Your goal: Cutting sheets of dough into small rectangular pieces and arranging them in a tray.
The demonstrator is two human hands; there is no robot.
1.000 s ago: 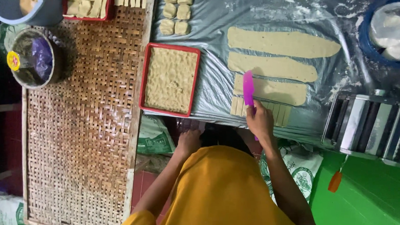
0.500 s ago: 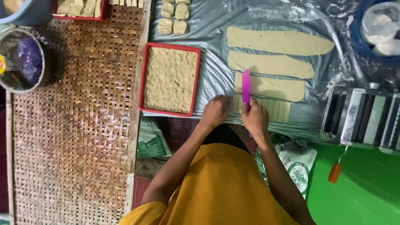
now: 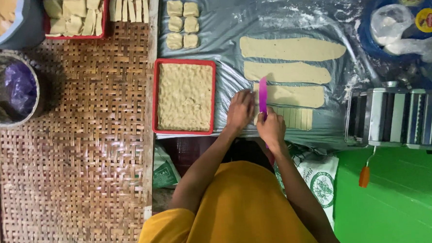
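My right hand (image 3: pixel 271 129) grips a purple plastic knife (image 3: pixel 263 96), its blade standing at the left end of a dough strip (image 3: pixel 292 96). The nearest strip (image 3: pixel 297 118) is cut into several narrow pieces. My left hand (image 3: pixel 240 110) lies flat on the grey plastic sheet (image 3: pixel 221 24), just left of the blade. Two longer dough strips (image 3: pixel 290 48) lie further back. A red tray (image 3: pixel 155 95) full of small dough bits sits to the left of my left hand.
Several dough lumps (image 3: pixel 182 24) lie at the back. A metal pasta roller (image 3: pixel 395 117) with an orange-handled crank stands at right. A woven bamboo mat (image 3: pixel 76 156) lies at left, with a second red tray of cut pieces (image 3: pixel 78 15) and a bucket (image 3: pixel 11 91) behind it.
My left hand has come up from the table's near edge to rest beside the knife. My right hand has shifted the knife left, to the strips' left ends.
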